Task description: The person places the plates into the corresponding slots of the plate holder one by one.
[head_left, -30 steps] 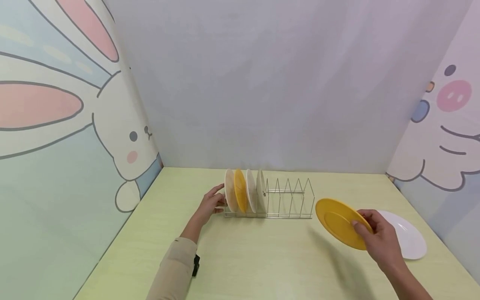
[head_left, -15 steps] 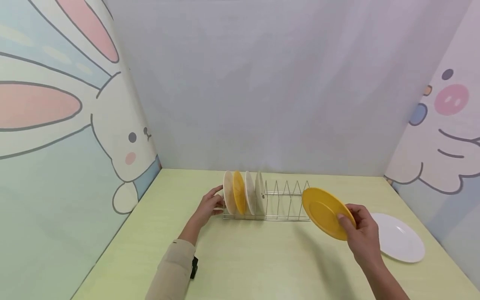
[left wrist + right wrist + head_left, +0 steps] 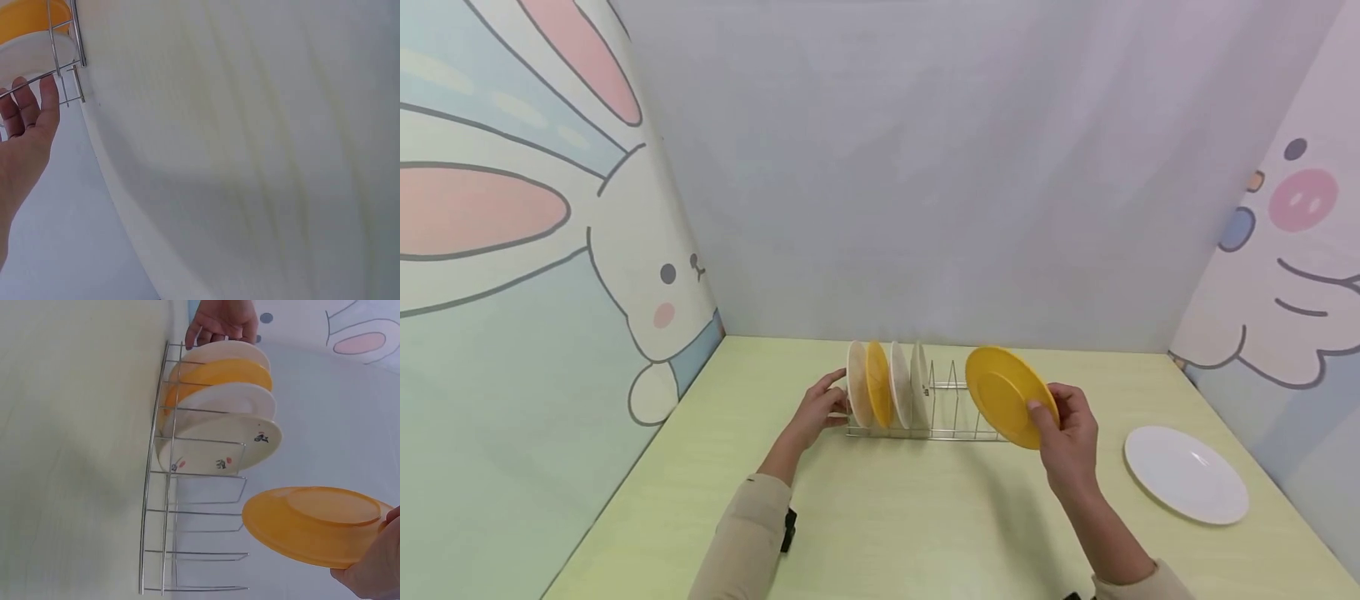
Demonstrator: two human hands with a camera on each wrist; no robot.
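Probably loading a wire rack: pinching a tilted yellow plate by its rim in the right hand, above the rack's right part; gripping the rack's left end with the left hand. Next, likely calls for straightening and lowering between rack wires.

Right end of the wire rack hidden behind the raised yellow plate in head view.

Rack free at right, plates blocking left, rear seemingly tight
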